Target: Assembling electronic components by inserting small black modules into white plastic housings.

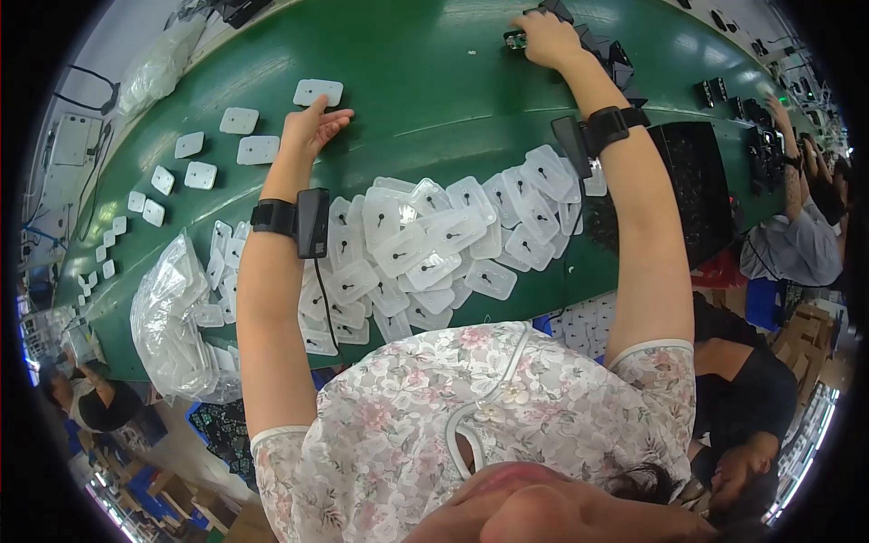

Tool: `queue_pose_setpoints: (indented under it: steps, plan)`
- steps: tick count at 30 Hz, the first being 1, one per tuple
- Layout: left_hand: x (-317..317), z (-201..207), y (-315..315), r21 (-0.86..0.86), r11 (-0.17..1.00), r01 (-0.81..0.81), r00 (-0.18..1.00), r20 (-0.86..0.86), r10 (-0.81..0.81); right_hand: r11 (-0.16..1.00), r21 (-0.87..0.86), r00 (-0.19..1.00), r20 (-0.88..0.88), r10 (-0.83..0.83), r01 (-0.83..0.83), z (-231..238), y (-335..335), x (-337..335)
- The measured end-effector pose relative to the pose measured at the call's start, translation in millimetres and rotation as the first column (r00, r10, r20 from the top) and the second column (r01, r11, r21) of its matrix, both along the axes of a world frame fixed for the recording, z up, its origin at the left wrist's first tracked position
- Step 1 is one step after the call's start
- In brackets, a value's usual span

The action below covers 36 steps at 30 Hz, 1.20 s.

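Observation:
My left hand (314, 127) is at the near edge of a white rounded rectangular plastic piece (319, 88). Its thumb overlaps that edge, while the other fingers stretch out to the right, apart from each other. At the far right, my right hand (550, 41) closes around a small dark piece with a green circuit board (515, 40). Black plastic parts (617, 61) lie in a heap beside it. Similar white pieces (258, 150) are set out in rows on the left.
Translucent white covers (434, 231) are piled across the near side of the green table (407, 100). A clear plastic bag (172, 312) lies at the near left. A black tray (692, 195) of small dark parts stands right of my right forearm. Other people sit farther along.

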<state>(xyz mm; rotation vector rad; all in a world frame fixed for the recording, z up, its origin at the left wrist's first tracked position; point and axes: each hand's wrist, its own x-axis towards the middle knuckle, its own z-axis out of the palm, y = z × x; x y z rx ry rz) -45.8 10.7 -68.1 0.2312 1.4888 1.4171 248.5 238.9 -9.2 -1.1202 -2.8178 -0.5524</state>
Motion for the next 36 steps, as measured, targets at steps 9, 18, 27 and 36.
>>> queue_pose_setpoints:
  steps: [9, 18, 27, 36]
  plan:
    - [64.1, 37.5, -32.8, -0.214, 0.956, 0.202, 0.753, -0.59, -0.292, 0.981, 0.069, 0.976, -0.112, 0.186, -0.179, -29.4, 23.1, 7.3]
    - [128.6, 53.9, -55.0, -0.476, 0.649, 0.594, -0.07, -0.833, -0.548, 0.518, -0.465, 0.647, -0.719, 0.252, -0.718, -22.4, -14.7, 14.8]
    - [120.1, 37.4, -34.1, -0.384, 0.608, 0.695, 0.223, -0.689, -0.69, 0.806, -0.532, 0.918, -0.396, 0.037, -0.262, -27.0, -41.2, 9.4]
    - [95.3, 33.3, 12.6, -0.354, 0.675, 0.647, 0.008, -0.883, -0.47, 0.807, -0.58, 0.919, -0.369, -0.138, -0.112, -17.4, -48.8, 9.4]
